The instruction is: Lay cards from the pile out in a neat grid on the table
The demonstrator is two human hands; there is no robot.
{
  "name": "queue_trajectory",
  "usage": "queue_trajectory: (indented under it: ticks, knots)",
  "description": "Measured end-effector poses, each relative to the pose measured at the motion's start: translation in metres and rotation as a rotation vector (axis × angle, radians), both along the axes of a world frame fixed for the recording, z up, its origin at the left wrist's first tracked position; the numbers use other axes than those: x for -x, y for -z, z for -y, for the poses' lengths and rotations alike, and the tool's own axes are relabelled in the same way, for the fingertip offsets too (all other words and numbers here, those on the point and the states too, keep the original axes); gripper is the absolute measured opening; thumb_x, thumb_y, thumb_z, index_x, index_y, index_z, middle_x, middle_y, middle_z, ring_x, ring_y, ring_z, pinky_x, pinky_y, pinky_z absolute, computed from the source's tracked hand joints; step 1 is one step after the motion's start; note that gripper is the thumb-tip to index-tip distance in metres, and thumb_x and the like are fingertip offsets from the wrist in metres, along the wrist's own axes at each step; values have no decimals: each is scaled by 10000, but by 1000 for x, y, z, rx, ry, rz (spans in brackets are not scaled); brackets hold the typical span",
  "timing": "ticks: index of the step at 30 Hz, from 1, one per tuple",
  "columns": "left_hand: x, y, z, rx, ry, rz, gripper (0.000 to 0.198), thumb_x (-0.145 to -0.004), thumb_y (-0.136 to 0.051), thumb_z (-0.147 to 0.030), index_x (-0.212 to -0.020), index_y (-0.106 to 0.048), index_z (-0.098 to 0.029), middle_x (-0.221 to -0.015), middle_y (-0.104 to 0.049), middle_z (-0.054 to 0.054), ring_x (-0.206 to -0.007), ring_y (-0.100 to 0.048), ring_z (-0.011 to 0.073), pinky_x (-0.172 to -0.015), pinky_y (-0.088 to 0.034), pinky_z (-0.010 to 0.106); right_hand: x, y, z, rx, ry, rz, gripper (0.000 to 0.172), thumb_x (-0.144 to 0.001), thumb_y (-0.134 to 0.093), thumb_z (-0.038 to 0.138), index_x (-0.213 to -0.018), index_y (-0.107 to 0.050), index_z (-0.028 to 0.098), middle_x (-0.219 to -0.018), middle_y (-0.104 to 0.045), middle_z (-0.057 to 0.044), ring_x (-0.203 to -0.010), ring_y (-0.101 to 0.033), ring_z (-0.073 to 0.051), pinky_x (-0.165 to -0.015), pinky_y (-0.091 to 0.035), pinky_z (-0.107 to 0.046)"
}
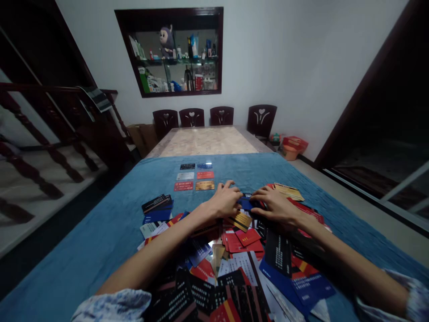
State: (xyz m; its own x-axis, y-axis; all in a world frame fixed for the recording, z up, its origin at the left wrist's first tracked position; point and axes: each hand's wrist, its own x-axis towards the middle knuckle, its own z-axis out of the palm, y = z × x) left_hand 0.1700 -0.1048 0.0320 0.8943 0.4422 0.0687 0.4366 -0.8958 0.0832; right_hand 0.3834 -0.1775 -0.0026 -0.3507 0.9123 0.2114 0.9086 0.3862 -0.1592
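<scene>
A blue card [246, 204] lies at the far side of a large heap of bank-type cards, between my two hands. On its left edge, the bent fingers and thumb of my left hand [224, 200] close in, with the index finger lifted away. My right hand [275, 205] has its fingertips and thumb on the card's right side. Whether more cards are under it I cannot tell. A gold card [241, 221] lies just below my left hand. Red cards [244, 241] and black cards [278, 250] overlap nearer to me.
Beyond the heap, several single cards stand in two columns, among them a silver card [185, 176] and an orange-gold card [204, 185]. Black and blue cards [157, 208] lie at the left. A blue cloth [110, 214] covers the near table. Chairs [262, 120] stand at the far end.
</scene>
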Motion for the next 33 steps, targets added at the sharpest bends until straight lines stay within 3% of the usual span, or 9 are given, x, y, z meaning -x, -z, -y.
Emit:
queue_trajectory:
  ticks: [9,14,20,25,33]
  knots:
    - [-9,2,3,44,22,-111,224,-857,-586,-247,-1038,-693,-168,-1239,-662,133,-1367,-343,378,-1022,-372,573,2,2,0,75,19,2,331,-885,-596,410,-1112,-727,209,-1121,-682,-138,-1044,-541,-299,-912,-452,-463]
    - [-10,2,5,7,49,-102,202,-856,-567,-197,-1013,-690,-170,-1201,-664,133,-1331,-375,358,-1017,-386,543,1,1,2,76,51,15,390,-882,-602,428,-1168,-700,182,-1161,-658,-144,-1060,-532,-305,-922,-441,-460]
    - [-13,12,-3,7,51,-88,227,-862,-580,-252,-1045,-683,-164,-1255,-612,146,-1277,-407,347,-985,-411,529,-1,3,2,61,33,24,364,-891,-593,428,-1138,-711,188,-1130,-661,-150,-1016,-540,-296,-897,-441,-461]
    - [-10,19,-9,54,66,-43,226,-867,-565,-220,-1052,-689,-182,-1202,-659,131,-1267,-410,351,-993,-397,546,-2,4,1,33,26,14,333,-903,-576,396,-1136,-715,202,-1085,-668,-144,-998,-541,-290,-873,-450,-446]
    - [-4,14,-7,-9,124,-69,168,-888,-545,-205,-950,-696,-165,-1109,-692,132,-1261,-450,342,-998,-390,502,-3,5,1,36,-17,-20,349,-916,-550,380,-1185,-686,203,-1156,-671,-135,-1042,-538,-277,-916,-440,-442]
